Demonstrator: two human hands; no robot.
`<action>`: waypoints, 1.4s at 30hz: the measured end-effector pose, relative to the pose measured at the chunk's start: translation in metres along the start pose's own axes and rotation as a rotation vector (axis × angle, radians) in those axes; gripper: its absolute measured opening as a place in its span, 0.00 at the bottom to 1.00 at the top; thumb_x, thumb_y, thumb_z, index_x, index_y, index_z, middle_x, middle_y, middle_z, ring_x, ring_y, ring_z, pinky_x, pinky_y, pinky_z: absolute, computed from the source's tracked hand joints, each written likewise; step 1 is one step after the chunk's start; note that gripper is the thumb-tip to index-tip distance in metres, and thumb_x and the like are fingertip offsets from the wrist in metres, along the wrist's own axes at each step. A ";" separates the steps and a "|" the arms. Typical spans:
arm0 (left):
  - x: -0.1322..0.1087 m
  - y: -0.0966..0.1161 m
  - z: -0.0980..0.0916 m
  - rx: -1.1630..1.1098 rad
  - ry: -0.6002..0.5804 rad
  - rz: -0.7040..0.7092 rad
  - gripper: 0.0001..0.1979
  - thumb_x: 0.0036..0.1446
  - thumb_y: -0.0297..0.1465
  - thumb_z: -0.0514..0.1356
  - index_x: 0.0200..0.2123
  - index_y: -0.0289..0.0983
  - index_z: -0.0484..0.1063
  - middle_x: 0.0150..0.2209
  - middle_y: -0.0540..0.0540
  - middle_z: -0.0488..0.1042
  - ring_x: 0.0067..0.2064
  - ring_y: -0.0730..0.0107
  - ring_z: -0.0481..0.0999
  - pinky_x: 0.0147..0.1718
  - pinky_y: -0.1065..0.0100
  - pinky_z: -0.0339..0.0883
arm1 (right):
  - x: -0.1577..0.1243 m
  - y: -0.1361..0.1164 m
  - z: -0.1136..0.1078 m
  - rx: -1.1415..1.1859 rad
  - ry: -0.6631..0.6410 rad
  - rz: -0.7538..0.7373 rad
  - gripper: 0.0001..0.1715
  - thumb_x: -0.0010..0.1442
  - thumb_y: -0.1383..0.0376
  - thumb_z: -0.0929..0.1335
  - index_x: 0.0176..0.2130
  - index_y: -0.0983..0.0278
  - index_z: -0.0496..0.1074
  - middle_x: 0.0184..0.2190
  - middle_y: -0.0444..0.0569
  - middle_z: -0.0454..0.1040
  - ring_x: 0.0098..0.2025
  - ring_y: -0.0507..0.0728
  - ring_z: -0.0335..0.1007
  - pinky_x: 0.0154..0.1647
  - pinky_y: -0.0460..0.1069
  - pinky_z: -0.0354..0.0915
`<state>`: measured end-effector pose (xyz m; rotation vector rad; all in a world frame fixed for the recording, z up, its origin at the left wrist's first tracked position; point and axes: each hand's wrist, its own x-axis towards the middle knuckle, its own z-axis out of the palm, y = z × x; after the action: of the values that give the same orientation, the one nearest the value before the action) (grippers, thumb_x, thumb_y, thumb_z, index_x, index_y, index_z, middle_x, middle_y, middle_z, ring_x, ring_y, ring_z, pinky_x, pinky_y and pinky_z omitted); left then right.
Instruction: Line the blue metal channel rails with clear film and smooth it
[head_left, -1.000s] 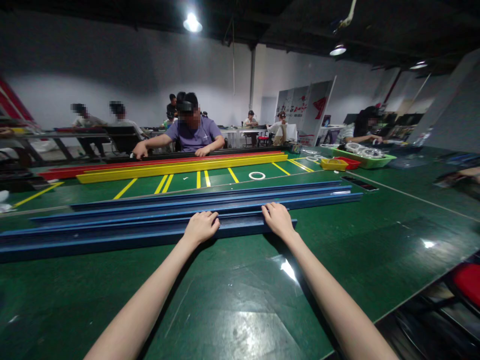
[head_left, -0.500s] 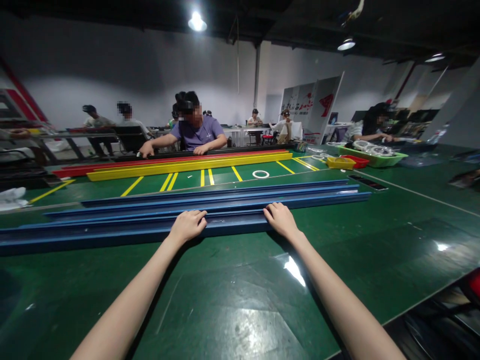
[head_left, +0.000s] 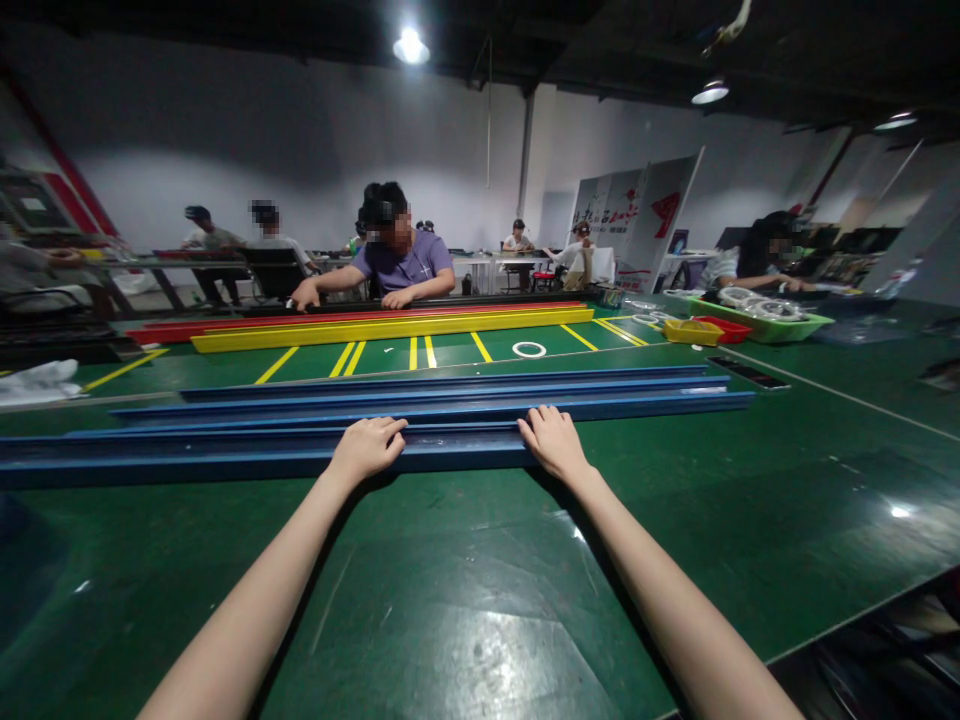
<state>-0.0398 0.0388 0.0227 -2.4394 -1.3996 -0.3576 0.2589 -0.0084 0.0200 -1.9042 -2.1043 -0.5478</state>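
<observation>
Dark blue and smooth, a long, straight trough-shaped rail (head_left: 225,466) lies crosswise on the glossy green tabletop (head_left: 450,570), nearest the person; whether it is plastic or metal is hard to tell. The left hand (head_left: 367,446) and right hand (head_left: 553,441) are well apart, each with bent fingers closed over this rail; how firmly they grip cannot be told. Just beyond lie two similar slim blue rails (head_left: 622,402), then a flat white ring (head_left: 529,350) and a straight, bright yellow rail (head_left: 390,329). The nearest rail's left end is cut off by the picture's edge; its right end is hidden at the right hand. Both thumbs are hard to make out.
</observation>
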 end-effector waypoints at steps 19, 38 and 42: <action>0.009 0.056 -0.030 -0.073 0.119 -0.028 0.17 0.57 0.32 0.43 0.47 0.35 0.63 0.43 0.42 0.68 0.43 0.65 0.66 0.41 0.67 0.59 | -0.003 0.018 -0.003 0.272 -0.073 -0.086 0.23 0.61 0.58 0.52 0.40 0.63 0.68 0.39 0.49 0.69 0.41 0.53 0.60 0.42 0.47 0.54; -0.007 0.107 -0.059 -0.401 -0.685 0.222 0.20 0.39 0.45 0.61 0.34 0.40 0.67 0.31 0.50 0.72 0.32 0.68 0.70 0.23 0.74 0.54 | -0.026 0.033 -0.035 0.742 -0.790 -0.036 0.23 0.47 0.48 0.63 0.22 0.66 0.66 0.19 0.47 0.70 0.19 0.49 0.63 0.20 0.43 0.58; -0.008 0.108 -0.056 -0.402 -0.733 0.242 0.25 0.33 0.46 0.63 0.36 0.40 0.65 0.30 0.50 0.71 0.33 0.66 0.70 0.23 0.74 0.54 | -0.026 0.042 -0.024 0.810 -0.946 0.038 0.23 0.44 0.48 0.65 0.23 0.66 0.66 0.18 0.46 0.70 0.19 0.49 0.64 0.20 0.44 0.60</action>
<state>0.0464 -0.0402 0.0563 -3.2283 -1.3337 0.4000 0.3024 -0.0392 0.0348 -1.7832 -2.1591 1.2713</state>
